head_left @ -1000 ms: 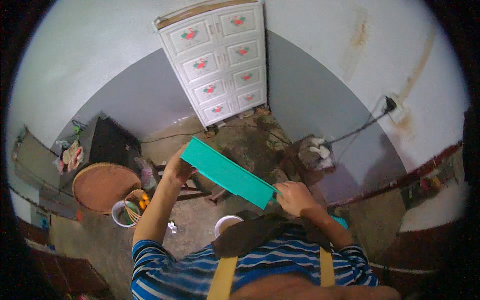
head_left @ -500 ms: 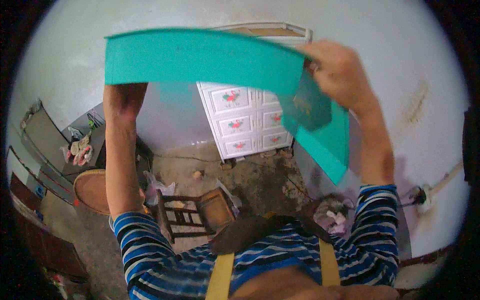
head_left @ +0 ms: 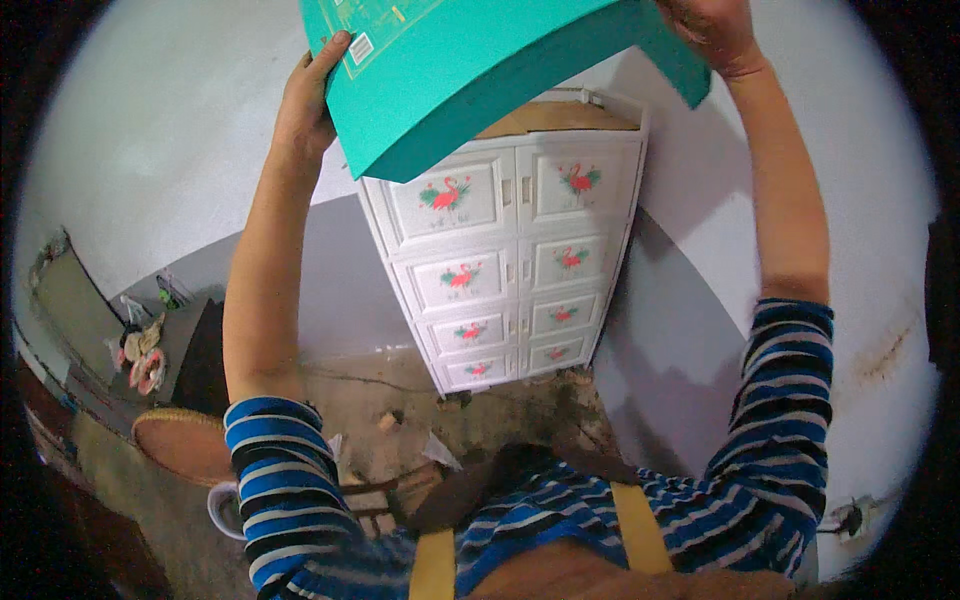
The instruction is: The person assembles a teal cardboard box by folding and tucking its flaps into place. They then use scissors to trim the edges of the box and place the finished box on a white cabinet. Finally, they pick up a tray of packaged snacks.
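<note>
Both arms are raised, holding up a green cardboard box [head_left: 470,75] in front of a white cabinet [head_left: 510,250]. My left hand [head_left: 308,100] grips the box's left edge, its thumb lying on the printed face beside a white label. Around the right end closes my right hand [head_left: 715,32], close to a green flap [head_left: 675,60] that hangs down; its fingertips are partly hidden. The top of the box runs out of view. Red flamingos with green leaves decorate the cabinet's doors, and a brown board [head_left: 570,118] covers its top.
At the left, a dark table [head_left: 195,350] carries bagged items [head_left: 145,350]. A round woven tray [head_left: 180,445] is below it, next to a white rimmed container [head_left: 225,508]. Partly behind my body is a wooden chair [head_left: 375,505]. A wall socket with a plug [head_left: 850,520] is at the right.
Both hands have lifted the box higher and tilted it, so its printed face now shows. The hanging flap has risen with it. More of the cabinet has come into view.
</note>
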